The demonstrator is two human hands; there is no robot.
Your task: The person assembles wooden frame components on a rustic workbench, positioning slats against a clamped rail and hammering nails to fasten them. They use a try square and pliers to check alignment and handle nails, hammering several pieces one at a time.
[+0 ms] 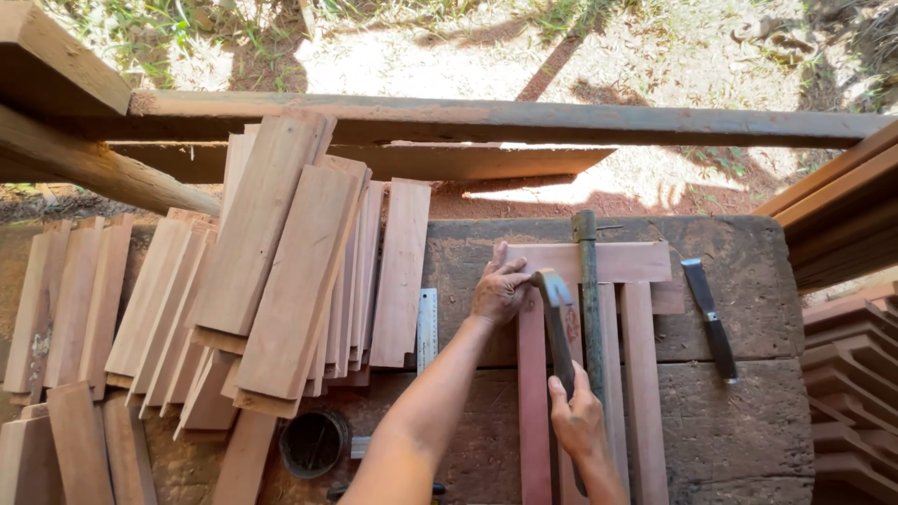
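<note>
Workbench: rough, weathered slab, dark and pitted.
Slats: smooth reddish wooden slats lie side by side near the bench's front edge, a cross slat over their far ends.
Stack: flat planks piled at the left end.
Tin: round dark can by the front edge; contents unclear.
Left hand: left hand pressed flat on the cross slat's left end, fingers spread.
Right hand: right hand wrapped tight round the hammer handle, head touching the left hand's fingers.
Chisel: dark blade toward the right end.
</note>
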